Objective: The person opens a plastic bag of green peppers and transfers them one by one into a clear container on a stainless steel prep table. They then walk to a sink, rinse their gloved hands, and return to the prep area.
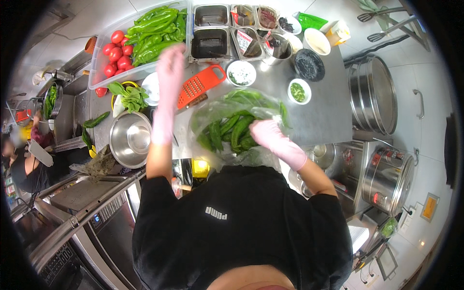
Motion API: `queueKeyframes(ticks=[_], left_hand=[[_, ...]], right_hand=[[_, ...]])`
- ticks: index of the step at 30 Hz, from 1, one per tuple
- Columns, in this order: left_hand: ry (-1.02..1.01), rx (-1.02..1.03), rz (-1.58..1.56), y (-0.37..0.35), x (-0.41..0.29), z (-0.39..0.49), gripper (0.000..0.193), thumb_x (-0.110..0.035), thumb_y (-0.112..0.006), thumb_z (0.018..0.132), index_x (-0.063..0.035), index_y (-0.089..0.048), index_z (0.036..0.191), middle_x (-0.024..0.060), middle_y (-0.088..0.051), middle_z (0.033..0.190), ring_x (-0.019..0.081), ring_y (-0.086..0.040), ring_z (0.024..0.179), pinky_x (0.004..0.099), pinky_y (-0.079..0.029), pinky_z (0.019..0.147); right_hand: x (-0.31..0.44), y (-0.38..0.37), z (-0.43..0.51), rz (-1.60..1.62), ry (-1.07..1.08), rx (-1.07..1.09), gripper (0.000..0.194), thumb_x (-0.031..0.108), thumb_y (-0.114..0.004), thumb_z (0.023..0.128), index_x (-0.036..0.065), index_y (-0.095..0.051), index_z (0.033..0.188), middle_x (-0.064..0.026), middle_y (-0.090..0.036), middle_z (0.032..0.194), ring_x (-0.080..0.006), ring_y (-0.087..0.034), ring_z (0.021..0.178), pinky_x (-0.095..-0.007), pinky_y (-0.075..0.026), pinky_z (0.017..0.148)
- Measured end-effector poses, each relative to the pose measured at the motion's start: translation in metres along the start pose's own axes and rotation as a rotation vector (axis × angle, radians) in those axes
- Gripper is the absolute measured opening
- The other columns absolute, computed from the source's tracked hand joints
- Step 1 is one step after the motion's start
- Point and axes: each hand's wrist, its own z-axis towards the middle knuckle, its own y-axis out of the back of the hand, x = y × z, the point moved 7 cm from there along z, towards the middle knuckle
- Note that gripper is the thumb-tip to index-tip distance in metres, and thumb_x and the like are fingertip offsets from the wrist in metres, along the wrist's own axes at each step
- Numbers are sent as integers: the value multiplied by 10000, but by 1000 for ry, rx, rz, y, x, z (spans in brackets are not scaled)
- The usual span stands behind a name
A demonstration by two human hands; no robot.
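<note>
My left hand [172, 59], in a long pink glove and blurred, is over the right part of a clear plastic bin [93, 74], beside long green peppers [154, 23]. Whether its fingers hold anything is unclear. Against the table's near edge rests a clear plastic bag [203, 108], its mouth spread and several green peppers [239, 132] inside. My right hand [266, 134], also gloved in pink, is curled on the right side of the bag's mouth, close to those peppers. Red tomatoes [116, 54] share the bin with the peppers.
Left of the bag are a steel bowl [130, 139], leafy greens [130, 96] and an orange grater [201, 85]. White bowls of chopped greens [298, 92] and white-and-green pieces [241, 73] stand beyond it. Steel pans [210, 41] line the back. Another person [30, 165] is at far left.
</note>
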Motion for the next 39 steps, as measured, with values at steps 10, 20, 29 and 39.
queueKeyframes(ticks=[10, 20, 29, 39], left_hand=[[283, 1155, 369, -124, -29, -277, 212, -198, -531, 843, -63, -653, 951, 156, -660, 956, 345, -622, 920, 420, -491, 819], [431, 1326, 69, -115, -14, -327, 311, -144, -546, 851, -27, -641, 1122, 148, -670, 1049, 268, -627, 1007, 335, -468, 901], [694, 350, -300, -103, -28, -271, 812, -131, -754, 798, -64, -283, 1457, 133, -424, 1400, 255, -424, 1269, 354, -369, 1040], [782, -75, -966, -51, -5, -263, 512, 36, -636, 786, -84, -519, 1269, 24, -614, 944, 139, -595, 840, 275, -485, 783]], right_hand=[[14, -18, -23, -363, 246, -220, 169, 133, -604, 745, 112, -657, 904, -29, -604, 780, -177, -600, 697, -340, -462, 593], [35, -46, -7, -334, 488, -101, 523, 363, -776, 635, 110, -600, 1058, -39, -608, 935, -215, -568, 936, -343, -382, 869], [8, 29, 12, 1178, 173, -133, 591, 351, -734, 791, -4, -535, 1219, -132, -665, 1029, -259, -617, 997, -353, -467, 897], [66, -51, 32, -188, 653, -106, 412, 176, -692, 741, 155, -620, 1146, -33, -586, 1181, -204, -519, 1138, -359, -384, 953]])
